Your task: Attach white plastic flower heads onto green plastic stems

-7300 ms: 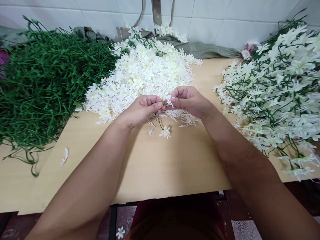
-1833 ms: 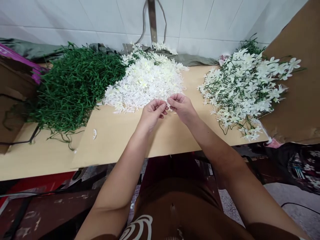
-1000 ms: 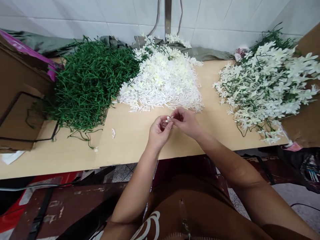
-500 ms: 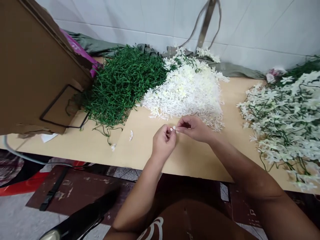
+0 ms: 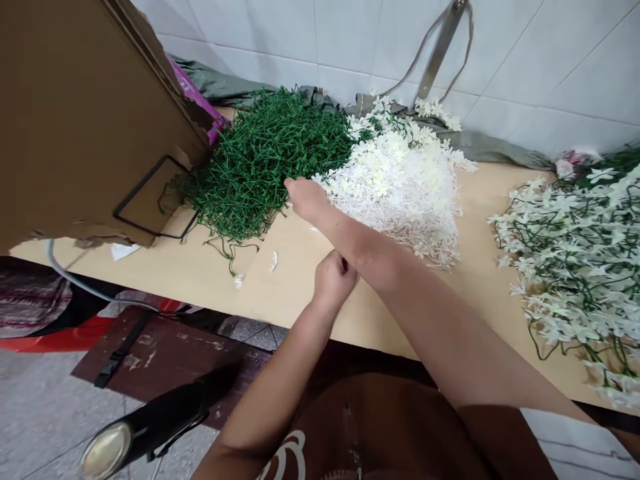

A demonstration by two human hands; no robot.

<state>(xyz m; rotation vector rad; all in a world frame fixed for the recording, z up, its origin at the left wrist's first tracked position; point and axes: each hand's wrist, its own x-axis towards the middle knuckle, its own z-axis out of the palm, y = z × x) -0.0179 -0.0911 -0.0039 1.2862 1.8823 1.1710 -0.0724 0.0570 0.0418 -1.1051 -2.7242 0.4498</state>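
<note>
My right hand reaches across to the left and touches the near edge of the heap of green plastic stems; its fingers are turned away, so their grip does not show. My left hand is curled closed above the wooden table, partly under my right forearm; what it holds is hidden. A pile of loose white flower heads lies just right of my right hand.
Finished stems with white flowers are heaped at the right. A brown cardboard box stands at the left on the table. Stray white petals lie near the front. A green cloth runs along the tiled wall.
My right hand left the small flower that both hands were pinching and stretched left to the green stems. My left hand stayed put and closed. The view swung left.
</note>
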